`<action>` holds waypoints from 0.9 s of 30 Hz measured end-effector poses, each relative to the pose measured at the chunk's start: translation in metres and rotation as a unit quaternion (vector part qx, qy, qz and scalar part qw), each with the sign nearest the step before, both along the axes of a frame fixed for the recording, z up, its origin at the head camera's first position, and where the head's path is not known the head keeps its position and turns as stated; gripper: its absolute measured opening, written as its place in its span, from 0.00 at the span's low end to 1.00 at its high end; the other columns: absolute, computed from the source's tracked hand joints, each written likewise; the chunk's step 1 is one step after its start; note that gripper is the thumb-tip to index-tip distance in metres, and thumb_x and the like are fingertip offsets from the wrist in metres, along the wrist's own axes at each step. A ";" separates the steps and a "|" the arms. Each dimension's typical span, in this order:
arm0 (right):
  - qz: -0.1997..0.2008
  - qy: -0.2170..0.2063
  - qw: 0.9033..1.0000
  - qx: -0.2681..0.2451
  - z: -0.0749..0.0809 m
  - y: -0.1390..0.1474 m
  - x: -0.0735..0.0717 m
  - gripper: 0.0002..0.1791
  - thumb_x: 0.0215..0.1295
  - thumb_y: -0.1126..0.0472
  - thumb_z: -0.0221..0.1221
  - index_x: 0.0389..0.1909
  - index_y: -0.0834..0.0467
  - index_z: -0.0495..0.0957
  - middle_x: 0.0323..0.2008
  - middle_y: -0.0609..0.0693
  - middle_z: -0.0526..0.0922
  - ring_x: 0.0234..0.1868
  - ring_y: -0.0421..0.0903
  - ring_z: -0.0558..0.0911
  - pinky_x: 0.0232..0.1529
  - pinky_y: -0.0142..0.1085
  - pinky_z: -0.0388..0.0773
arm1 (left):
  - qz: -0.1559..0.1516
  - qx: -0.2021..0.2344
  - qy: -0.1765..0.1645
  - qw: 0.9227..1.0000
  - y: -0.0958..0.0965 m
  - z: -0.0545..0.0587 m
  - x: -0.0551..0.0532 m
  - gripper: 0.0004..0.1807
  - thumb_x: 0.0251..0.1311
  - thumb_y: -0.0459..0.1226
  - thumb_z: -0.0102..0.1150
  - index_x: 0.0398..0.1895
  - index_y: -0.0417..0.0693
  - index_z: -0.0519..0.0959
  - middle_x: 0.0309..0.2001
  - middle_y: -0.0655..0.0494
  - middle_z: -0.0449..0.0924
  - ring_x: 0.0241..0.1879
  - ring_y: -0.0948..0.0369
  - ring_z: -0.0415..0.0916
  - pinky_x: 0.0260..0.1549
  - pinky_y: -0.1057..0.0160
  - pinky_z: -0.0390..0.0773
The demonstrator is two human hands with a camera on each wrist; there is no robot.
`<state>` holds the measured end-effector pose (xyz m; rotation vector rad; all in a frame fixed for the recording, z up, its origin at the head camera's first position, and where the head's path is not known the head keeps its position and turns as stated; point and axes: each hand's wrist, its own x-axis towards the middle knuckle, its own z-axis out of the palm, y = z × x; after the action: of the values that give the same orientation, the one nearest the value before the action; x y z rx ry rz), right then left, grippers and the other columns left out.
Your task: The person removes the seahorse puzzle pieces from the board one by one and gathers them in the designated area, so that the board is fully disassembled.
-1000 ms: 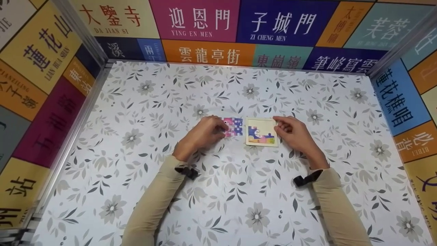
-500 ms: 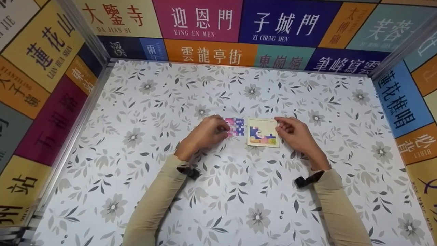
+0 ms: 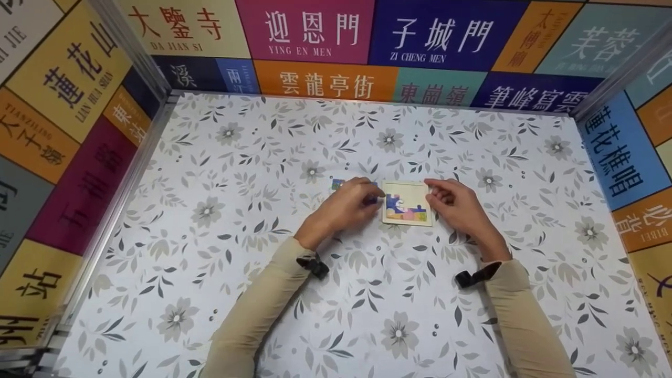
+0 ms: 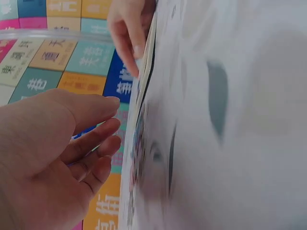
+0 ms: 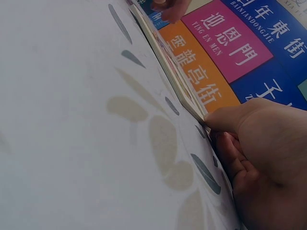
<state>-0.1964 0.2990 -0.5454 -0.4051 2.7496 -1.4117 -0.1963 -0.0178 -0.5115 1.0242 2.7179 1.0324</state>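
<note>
Cream jigsaw tray (image 3: 408,190), mid-frame, partly filled: the right hand (image 3: 455,203) pinches its right edge; at its left, the left hand (image 3: 347,207) has thumb and fingertips apart.

A white desk (image 3: 399,278), patterned with grey flowers and leafy sprigs, fills the floor of a walled bay. The back wall (image 3: 370,31), left wall (image 3: 39,178) and right wall (image 3: 622,152) are patchworks of coloured blocks lettered in Chinese, many with smaller Latin text. Behind the desk, a magenta block (image 3: 310,58) reads YING EN MEN, beside a dark blue one (image 3: 472,55) reading ZI CHENG MEN; orange, teal and navy run below. A yellow block (image 3: 63,94) on the left reads LIAN HUA SHAN. Metal posts (image 3: 127,47) stand at the back corners. Light falls softly, with faint shadows.
</note>
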 end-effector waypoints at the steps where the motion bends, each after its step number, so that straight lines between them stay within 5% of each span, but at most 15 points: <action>1: 0.001 0.000 1.000 0.001 0.000 0.000 0.000 0.22 0.76 0.61 0.66 0.68 0.60 0.83 0.44 0.58 0.83 0.40 0.40 0.79 0.42 0.17 0.76 | -0.002 -0.002 0.003 1.000 0.004 0.000 0.000 0.15 0.71 0.36 0.67 0.57 0.42 0.88 0.53 0.47 0.88 0.55 0.53 0.84 0.60 0.57 0.83; 11: 0.005 -0.006 1.000 0.005 0.001 0.001 0.000 0.22 0.77 0.60 0.65 0.69 0.59 0.82 0.45 0.58 0.82 0.41 0.40 0.80 0.42 0.18 0.76 | 0.022 -0.044 0.002 0.999 0.034 0.000 -0.001 0.17 0.71 0.39 0.68 0.60 0.47 0.87 0.56 0.51 0.85 0.57 0.56 0.81 0.62 0.59 0.80; 17: -0.002 -0.001 1.000 0.001 0.003 -0.002 0.002 0.22 0.76 0.64 0.66 0.68 0.63 0.82 0.45 0.61 0.83 0.41 0.42 0.79 0.41 0.17 0.75 | 0.024 -0.063 0.004 0.998 0.037 -0.001 0.000 0.18 0.70 0.41 0.69 0.61 0.48 0.87 0.59 0.51 0.84 0.61 0.53 0.80 0.66 0.56 0.78; 23: 0.001 0.006 1.000 -0.012 0.027 -0.016 0.014 0.21 0.74 0.72 0.64 0.66 0.71 0.80 0.44 0.67 0.81 0.40 0.46 0.80 0.41 0.17 0.75 | 0.024 -0.074 0.011 0.997 0.037 -0.003 0.001 0.19 0.70 0.42 0.70 0.61 0.49 0.87 0.59 0.51 0.84 0.62 0.53 0.79 0.67 0.56 0.78; 27: -0.001 0.008 1.000 -0.010 0.019 -0.013 0.010 0.22 0.74 0.71 0.64 0.66 0.70 0.81 0.44 0.67 0.82 0.40 0.46 0.80 0.41 0.16 0.75 | 0.027 -0.078 0.010 0.997 0.036 -0.003 0.000 0.19 0.70 0.41 0.70 0.61 0.50 0.87 0.59 0.52 0.84 0.62 0.53 0.79 0.67 0.56 0.78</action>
<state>-0.1867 0.2861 -0.5260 -0.4169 2.7520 -1.4429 -0.1959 0.0182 -0.5145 0.9456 2.8031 0.8063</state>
